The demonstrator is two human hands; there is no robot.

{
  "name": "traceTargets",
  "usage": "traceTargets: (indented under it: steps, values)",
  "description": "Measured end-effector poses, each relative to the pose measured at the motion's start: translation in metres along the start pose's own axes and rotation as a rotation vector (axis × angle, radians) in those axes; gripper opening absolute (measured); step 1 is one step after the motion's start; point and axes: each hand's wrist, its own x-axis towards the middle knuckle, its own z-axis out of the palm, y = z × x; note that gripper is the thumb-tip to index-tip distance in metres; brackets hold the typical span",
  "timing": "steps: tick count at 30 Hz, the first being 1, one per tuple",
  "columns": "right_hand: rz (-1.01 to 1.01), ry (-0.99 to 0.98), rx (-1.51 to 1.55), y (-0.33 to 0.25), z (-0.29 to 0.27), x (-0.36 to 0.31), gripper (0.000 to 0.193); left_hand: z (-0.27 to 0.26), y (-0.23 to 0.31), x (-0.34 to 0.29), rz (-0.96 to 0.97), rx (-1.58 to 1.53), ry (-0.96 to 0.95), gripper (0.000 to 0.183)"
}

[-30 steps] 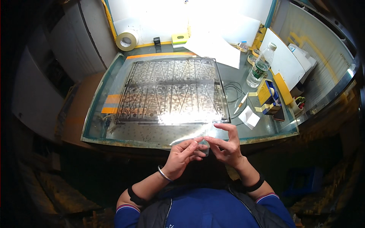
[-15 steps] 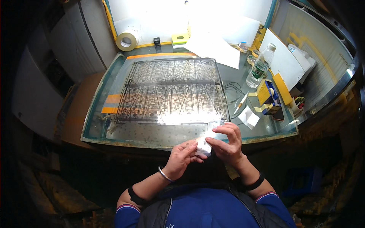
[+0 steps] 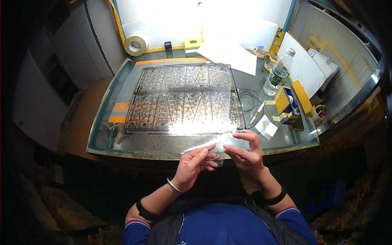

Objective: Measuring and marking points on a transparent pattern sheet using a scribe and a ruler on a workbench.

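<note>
My left hand (image 3: 195, 164) holds a small clear plastic sheet (image 3: 219, 162) between the thumb and the fingers, at the table's front edge. The fingers behind the sheet show through it. My right hand (image 3: 248, 154) is just to the right of the sheet, its thumb and forefinger spread apart in a C shape, with nothing visible between them. Beyond both hands lies a large see-through film (image 3: 183, 98) printed with a dark, dense circuit-like pattern. A glare streak along its near edge hides some detail.
The glass-topped table (image 3: 102, 136) has a teal frame. A water bottle (image 3: 278, 72), a blue and yellow tape dispenser (image 3: 287, 105), a white pen-like tool (image 3: 257, 112) and a folded white paper (image 3: 266, 126) stand or lie on the right. A tape roll (image 3: 136, 44) is at the back left.
The clear sheet has tilted and lost its bright white reflection. My left hand has moved slightly left and up, and my right hand has drawn a little away to the right.
</note>
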Motion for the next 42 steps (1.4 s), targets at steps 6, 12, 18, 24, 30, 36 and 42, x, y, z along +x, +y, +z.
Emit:
traceTargets:
  steps: [6, 12, 18, 24, 30, 36, 42]
  values:
    - [-0.014, -0.023, 0.015, -0.003, 0.005, 0.001, 0.035, 0.003, -0.001, -0.002, -0.006, 0.008, -0.010, 0.042]
    - [0.004, -0.012, 0.008, -0.005, 0.006, 0.001, 0.034, 0.004, 0.000, -0.004, 0.007, -0.011, -0.019, 0.042]
    - [-0.024, -0.015, -0.029, -0.004, 0.004, 0.000, 0.034, 0.005, -0.002, -0.003, 0.015, -0.014, -0.028, 0.042]
    - [-0.057, -0.027, -0.073, -0.005, 0.000, 0.001, 0.034, 0.006, -0.003, -0.004, 0.022, 0.004, -0.017, 0.041]
    - [-0.060, -0.033, -0.078, -0.004, -0.001, 0.002, 0.034, 0.006, -0.004, -0.005, 0.027, 0.014, -0.020, 0.041]
    - [-0.042, -0.040, -0.065, -0.003, -0.002, 0.001, 0.035, 0.006, -0.003, -0.004, 0.026, 0.023, -0.016, 0.042]
    - [-0.034, -0.045, -0.048, -0.001, -0.004, 0.002, 0.036, 0.005, -0.001, -0.004, 0.032, 0.017, 0.009, 0.043]
